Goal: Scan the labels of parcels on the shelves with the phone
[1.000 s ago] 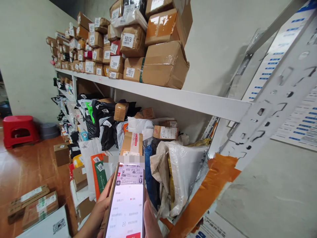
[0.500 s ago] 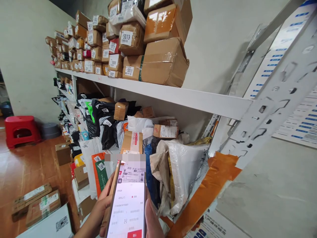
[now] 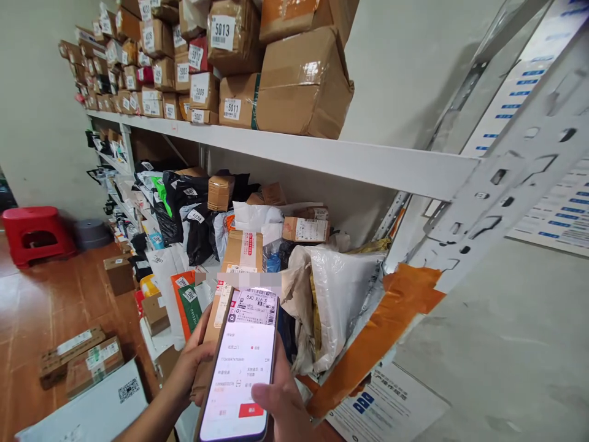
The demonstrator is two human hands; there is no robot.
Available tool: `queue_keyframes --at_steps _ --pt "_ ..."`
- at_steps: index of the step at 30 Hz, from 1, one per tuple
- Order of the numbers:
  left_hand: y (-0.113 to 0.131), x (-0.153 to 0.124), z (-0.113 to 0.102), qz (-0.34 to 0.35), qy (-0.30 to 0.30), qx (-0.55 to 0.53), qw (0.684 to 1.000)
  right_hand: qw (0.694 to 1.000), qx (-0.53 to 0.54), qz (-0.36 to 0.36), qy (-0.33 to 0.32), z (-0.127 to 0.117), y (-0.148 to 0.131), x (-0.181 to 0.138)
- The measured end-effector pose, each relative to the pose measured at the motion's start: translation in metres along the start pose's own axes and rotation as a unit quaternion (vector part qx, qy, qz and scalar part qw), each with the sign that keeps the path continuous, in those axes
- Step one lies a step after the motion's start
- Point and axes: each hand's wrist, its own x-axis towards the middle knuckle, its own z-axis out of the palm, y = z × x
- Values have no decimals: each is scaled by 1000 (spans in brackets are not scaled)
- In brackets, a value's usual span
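Phone check at the parcel shelf

The right hand point(image 3: 283, 402) grips the phone point(image 3: 242, 362); the left hand point(image 3: 196, 362) clasps a box point(image 3: 216, 328) behind it. Bags point(image 3: 335, 294) at 1 o'clock, stool point(image 3: 34, 233) at 10.

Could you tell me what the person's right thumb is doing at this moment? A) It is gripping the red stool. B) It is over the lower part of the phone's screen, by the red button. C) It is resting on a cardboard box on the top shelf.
B: the right hand holds the phone with its thumb over the lower screen by the red button.
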Motion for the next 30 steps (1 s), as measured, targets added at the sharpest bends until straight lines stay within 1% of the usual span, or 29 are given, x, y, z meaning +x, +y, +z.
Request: queue_keyframes --at_steps 2,4,7,9,12,15,20,25,30 --pt "0 0 0 9 -3 8 1000 999 -6 -37 39 -2 6 4" --pt "1 -1 2 13 4 6 1000 997 -1 -55 51 -3 10 5" --pt "5 -4 5 11 10 2 1000 1000 16 -11 17 -1 5 0" --pt "7 -7 8 -4 11 3 1000 1000 -1 21 -7 -1 0 -6" --pt "9 -9 10 -20 17 5 1000 998 -55 22 -21 -7 -5 -11" --pt "8 -9 9 -10 20 14 1000 996 -82 6 -21 -16 -5 -13" --pt "7 -7 5 -19 16 11 1000 995 -100 10 2 -27 -10 -20" --pt "7 -6 4 -11 29 24 999 994 -84 -28 56 -34 -15 -31" --pt "7 -2 3 -17 46 16 999 993 -89 -51 55 -44 -16 -33"
